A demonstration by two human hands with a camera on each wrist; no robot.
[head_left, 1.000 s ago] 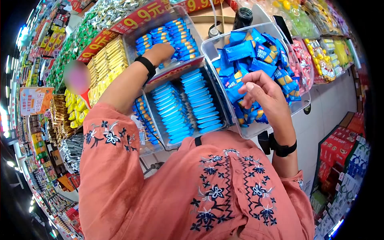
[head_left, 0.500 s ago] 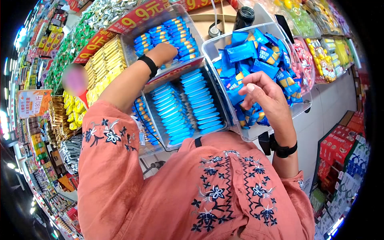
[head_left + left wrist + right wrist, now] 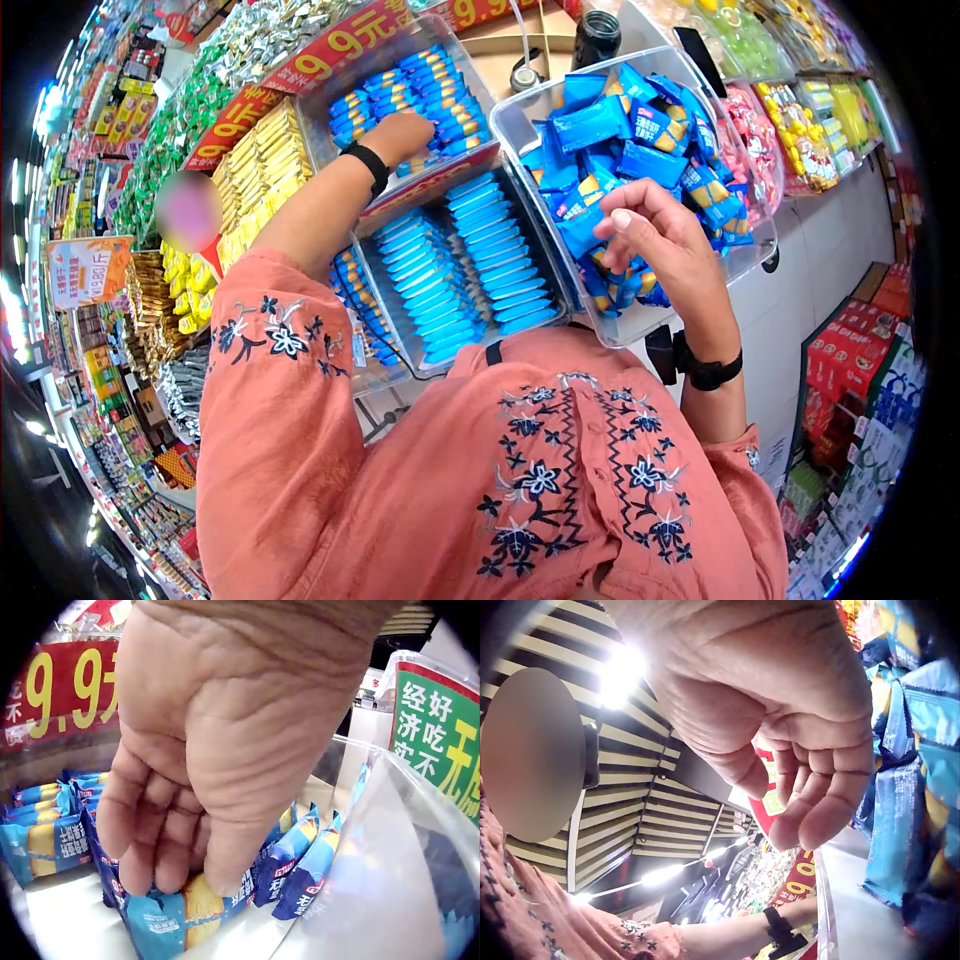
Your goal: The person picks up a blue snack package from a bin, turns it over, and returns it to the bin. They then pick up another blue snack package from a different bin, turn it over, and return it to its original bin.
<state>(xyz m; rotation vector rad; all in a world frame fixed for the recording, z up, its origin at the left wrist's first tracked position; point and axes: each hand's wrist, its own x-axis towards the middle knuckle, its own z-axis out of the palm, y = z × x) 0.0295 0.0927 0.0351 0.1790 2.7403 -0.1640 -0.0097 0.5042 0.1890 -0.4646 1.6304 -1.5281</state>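
In the back-left clear bin (image 3: 478, 85), my left hand (image 3: 403, 137) reaches down among rows of blue biscuit packets (image 3: 450, 95). The left wrist view shows its thumb and fingertips pinching the top of one blue biscuit packet (image 3: 166, 928) with a biscuit picture on it. More packets (image 3: 296, 862) lean on either side. My right hand (image 3: 668, 232) hovers over the near part of the right bin (image 3: 757, 256), which is heaped with loose blue packets (image 3: 655, 165). Its fingers are loosely bent with nothing between them, as the right wrist view also shows.
A front bin holds two rows of light blue packets (image 3: 500, 255). Yellow packets (image 3: 265, 165) lie to the left, below a red price sign (image 3: 335, 55). Behind the bins stands a black bottle (image 3: 598, 38). Red boxes (image 3: 845, 360) are stacked at the right.
The head view has shifted slightly. My left hand stays low in the back-left bin with only a small movement, and my right hand keeps its place over the loose packets.
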